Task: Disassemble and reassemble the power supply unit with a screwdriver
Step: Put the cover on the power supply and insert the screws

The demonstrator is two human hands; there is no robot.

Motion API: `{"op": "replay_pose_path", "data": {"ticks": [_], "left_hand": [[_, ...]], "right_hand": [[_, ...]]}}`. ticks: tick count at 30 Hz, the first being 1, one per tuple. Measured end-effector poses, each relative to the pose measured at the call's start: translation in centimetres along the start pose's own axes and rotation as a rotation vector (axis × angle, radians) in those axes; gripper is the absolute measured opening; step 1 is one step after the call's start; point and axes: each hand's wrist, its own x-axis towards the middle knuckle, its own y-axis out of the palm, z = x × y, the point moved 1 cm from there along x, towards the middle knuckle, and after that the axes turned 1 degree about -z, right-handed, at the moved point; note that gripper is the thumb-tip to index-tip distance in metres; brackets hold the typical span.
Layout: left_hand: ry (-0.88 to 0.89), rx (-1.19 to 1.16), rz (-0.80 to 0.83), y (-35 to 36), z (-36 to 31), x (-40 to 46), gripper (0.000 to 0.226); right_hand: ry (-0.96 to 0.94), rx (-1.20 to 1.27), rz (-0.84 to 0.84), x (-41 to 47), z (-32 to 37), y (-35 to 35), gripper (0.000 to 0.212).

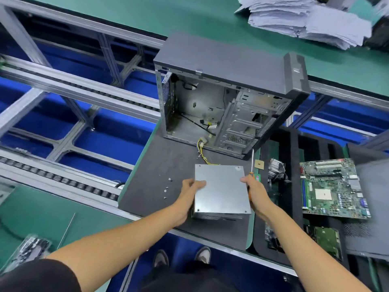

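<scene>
While the PSU (pixel 222 189) sits on the dark mat (pixel 160 165) in front of the open case (pixel 227 102), the left hand (pixel 189 193) grips its left edge, thumb on top. The right hand (pixel 255 192) touches the right edge, fingers curled around the screwdriver (pixel 251 165). Loose screws (pixel 167 187) lie left of it.
</scene>
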Motion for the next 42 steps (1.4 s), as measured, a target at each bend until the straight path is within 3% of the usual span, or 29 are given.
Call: {"op": "replay_pose_path", "data": {"ticks": [6,13,24,35,42], "left_hand": [[0.046,0.083,0.001,-0.3,-0.2,1.1,0.069],[0.088,0.134,0.035,-1.2,-0.4,2.2,0.067],[0.079,0.074,0.056,-0.8,-0.4,2.5,0.076],[0.097,0.124,0.069,-0.8,-0.1,2.8,0.054],[0.102,0.165,0.064,-0.7,0.7,3.2,0.066]], "right_hand": [[-0.016,-0.001,-0.103,0.6,-0.6,-0.3,0.022],[-0.003,-0.027,-0.068,0.4,0.2,-0.3,0.043],[-0.053,-0.031,-0.126,0.6,0.8,-0.6,0.039],[-0.064,0.0,-0.147,0.9,-0.7,-0.7,0.04],[-0.053,-0.005,-0.149,1.5,-1.8,-0.7,0.04]]}}
